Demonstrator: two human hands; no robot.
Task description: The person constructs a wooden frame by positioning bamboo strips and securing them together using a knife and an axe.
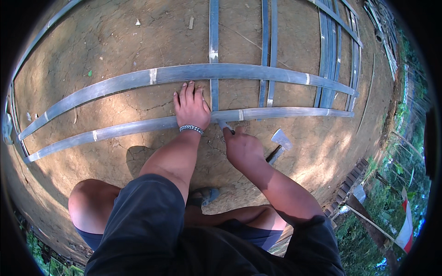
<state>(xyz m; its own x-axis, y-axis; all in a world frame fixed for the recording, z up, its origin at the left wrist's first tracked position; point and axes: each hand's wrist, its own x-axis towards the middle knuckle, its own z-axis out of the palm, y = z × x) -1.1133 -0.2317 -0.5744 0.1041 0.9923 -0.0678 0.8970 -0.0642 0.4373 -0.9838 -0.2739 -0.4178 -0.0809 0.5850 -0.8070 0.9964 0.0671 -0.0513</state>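
Note:
My left hand (pixel 191 109), with a chain bracelet on the wrist, lies flat over the near bamboo strip (pixel 133 130). Its fingers are stretched out and reach toward the second bamboo strip (pixel 184 72), a little farther off. My right hand (pixel 244 146) is closed around a knife-like tool (pixel 222 124) with a flat grey blade. That blade meets the lower edge of the near strip, just right of my left hand, where an upright strip (pixel 214 41) runs beneath it. The tool's handle is mostly hidden in my fist.
A hatchet (pixel 281 139) lies on the bare earth to the right of my right hand. More crossing strips (pixel 328 55) lie at the upper right, with a pile of poles (pixel 382 32) beyond. Greenery and a row of bricks (pixel 346 187) edge the ground at right.

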